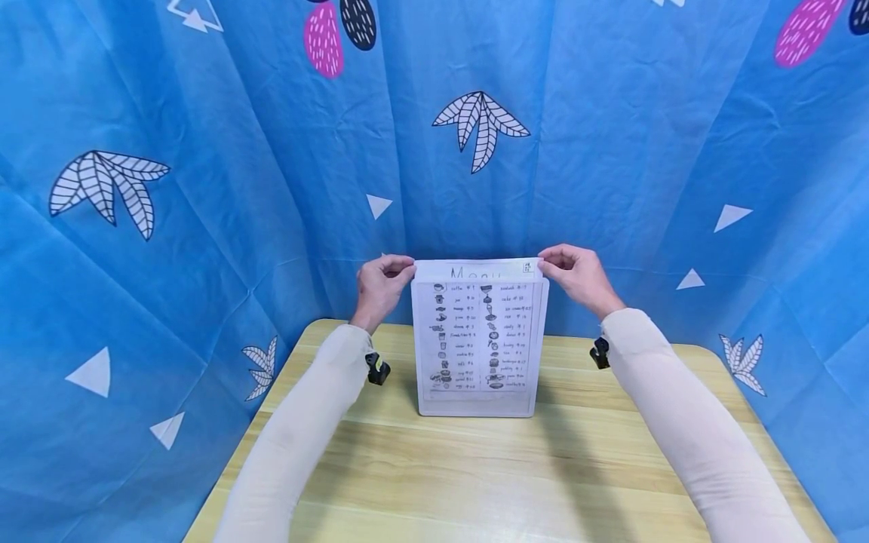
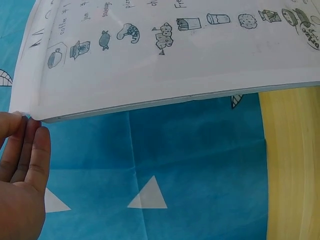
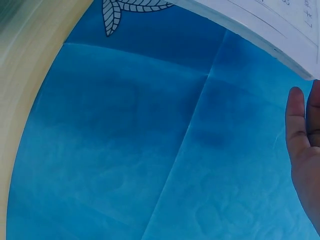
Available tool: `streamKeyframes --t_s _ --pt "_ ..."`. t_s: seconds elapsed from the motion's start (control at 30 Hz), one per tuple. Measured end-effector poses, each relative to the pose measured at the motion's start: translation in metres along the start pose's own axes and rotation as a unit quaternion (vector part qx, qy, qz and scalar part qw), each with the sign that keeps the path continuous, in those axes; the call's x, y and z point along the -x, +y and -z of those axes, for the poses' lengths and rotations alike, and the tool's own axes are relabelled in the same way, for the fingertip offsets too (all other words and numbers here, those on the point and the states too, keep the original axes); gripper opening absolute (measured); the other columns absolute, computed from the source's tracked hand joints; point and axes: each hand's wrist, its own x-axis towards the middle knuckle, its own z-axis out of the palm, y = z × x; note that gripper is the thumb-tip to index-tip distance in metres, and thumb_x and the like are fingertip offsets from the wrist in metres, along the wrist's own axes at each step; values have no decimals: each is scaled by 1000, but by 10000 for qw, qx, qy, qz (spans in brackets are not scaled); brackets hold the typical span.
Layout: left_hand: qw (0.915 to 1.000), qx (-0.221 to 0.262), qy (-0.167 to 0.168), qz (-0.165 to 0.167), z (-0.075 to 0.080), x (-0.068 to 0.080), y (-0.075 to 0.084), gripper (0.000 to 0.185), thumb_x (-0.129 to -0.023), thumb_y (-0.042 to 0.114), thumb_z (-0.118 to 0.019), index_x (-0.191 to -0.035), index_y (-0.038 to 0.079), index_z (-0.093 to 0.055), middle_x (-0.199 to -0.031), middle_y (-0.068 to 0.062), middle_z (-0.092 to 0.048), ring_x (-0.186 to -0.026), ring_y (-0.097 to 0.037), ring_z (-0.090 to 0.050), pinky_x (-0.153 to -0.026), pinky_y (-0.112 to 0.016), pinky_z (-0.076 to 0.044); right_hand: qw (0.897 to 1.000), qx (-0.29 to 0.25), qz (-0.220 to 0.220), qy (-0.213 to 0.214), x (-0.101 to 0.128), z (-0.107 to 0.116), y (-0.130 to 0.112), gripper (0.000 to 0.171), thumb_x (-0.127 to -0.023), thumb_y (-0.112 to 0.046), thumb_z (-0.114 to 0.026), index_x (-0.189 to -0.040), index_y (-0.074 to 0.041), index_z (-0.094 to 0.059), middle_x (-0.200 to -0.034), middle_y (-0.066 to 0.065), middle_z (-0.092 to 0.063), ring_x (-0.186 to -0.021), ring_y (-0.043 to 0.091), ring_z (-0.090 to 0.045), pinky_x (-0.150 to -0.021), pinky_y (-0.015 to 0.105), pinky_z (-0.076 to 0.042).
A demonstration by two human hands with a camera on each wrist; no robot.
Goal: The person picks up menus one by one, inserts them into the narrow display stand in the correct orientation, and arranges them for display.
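A clear, round-cornered sign holder (image 1: 475, 407) stands upright on the table, with a handwritten menu sheet (image 1: 434, 269) inside it. The sheet's top strip, with the heading, sticks out above the holder's upper edge. My left hand (image 1: 382, 286) pinches the sheet's top left corner between thumb and fingers. At the opposite top corner, my right hand (image 1: 580, 277) pinches the paper too. Small drawings and prices run in two columns down the page. In the left wrist view, the holder's side edge (image 2: 150, 106) runs away from my fingertips. The right wrist view cuts off my right thumb.
The light wood table (image 1: 434, 475) has rounded back corners. Blue patterned cloth (image 1: 597, 151) hangs behind the table and along both sides, close behind the sign holder. Black clips sit at the left wrist (image 1: 377, 369) and the right wrist (image 1: 600, 353).
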Motion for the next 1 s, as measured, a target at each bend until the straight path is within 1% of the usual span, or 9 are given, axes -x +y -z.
streamKeyframes --t_s 0.17,0.4,0.53,0.8,1.0 --pt "10000 -20 -10 -15 -1 1 -3 14 -92 10 -73 -104 2 -76 -97 -13 -73 -91 -24 -67 -82 -37 -57 10000 28 -29 -3 0 -1 2 29 -100 -24 -65 -118 -3 -69 -106 16 -70 -87 19 -58 -75 25 -45" --pt "9999 -145 -62 -55 -1 3 -4 14 -92 9 -73 -104 3 -76 -97 -12 -74 -89 -23 -68 -80 -36 -58 9999 125 -44 -32 1 -2 6 28 -100 -24 -64 -118 -3 -69 -108 17 -70 -95 26 -59 -79 32 -46" --pt "9996 -237 -92 -110 -1 4 -4 13 -92 9 -73 -103 2 -76 -97 -12 -74 -88 -23 -68 -79 -37 -58 9999 139 -64 -32 3 -4 7 28 -100 -25 -64 -117 -3 -69 -109 15 -70 -98 28 -59 -79 33 -47" --pt "9990 -259 -2 -375 -3 5 -5 10 -91 7 -73 -98 1 -76 -93 -13 -74 -86 -24 -69 -78 -38 -58 9998 94 -97 -129 5 -3 7 29 -100 -26 -65 -114 -2 -70 -112 16 -68 -101 30 -57 -81 36 -46" --pt "9988 -319 -12 -375 -4 6 -7 8 -92 8 -72 -96 2 -75 -93 -12 -74 -87 -24 -69 -79 -37 -58 9997 102 -159 -127 6 -3 8 29 -99 -27 -65 -113 -2 -70 -112 16 -68 -99 31 -57 -79 35 -46"
